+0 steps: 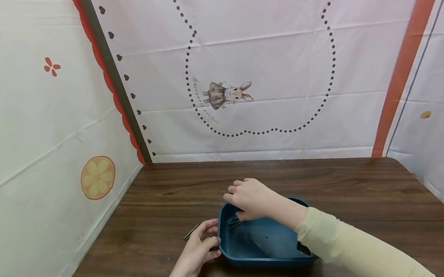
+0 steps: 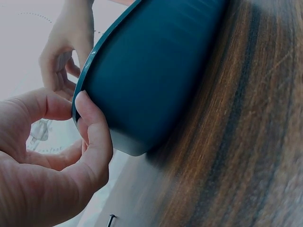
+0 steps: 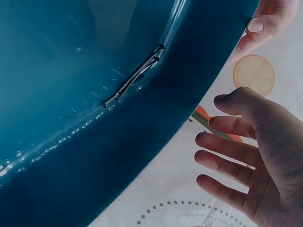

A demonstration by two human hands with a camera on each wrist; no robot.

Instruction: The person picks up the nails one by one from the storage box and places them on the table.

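A deep blue plastic basin [image 1: 269, 258] stands on the brown wooden table. My left hand [image 1: 196, 248] pinches its left rim between thumb and fingers, as the left wrist view shows up close. Over the basin's far left corner hangs my right hand [image 1: 252, 198]. Its fingers are spread and loosely bent, with nothing between them, beside the outer wall in the right wrist view. Several thin dark nails [image 3: 135, 75] lie crossed together inside the basin, along the foot of its wall. More nails [image 1: 190, 233] lie on the table just left of my left hand.
Printed cloth walls stand around the table [image 1: 178, 183] at the left, back [image 1: 271, 71] and right. A small black object [image 1: 303, 249] shows at the edge of the right sleeve, over the basin. In the left wrist view one nail [image 2: 111, 219] appears near the bottom.
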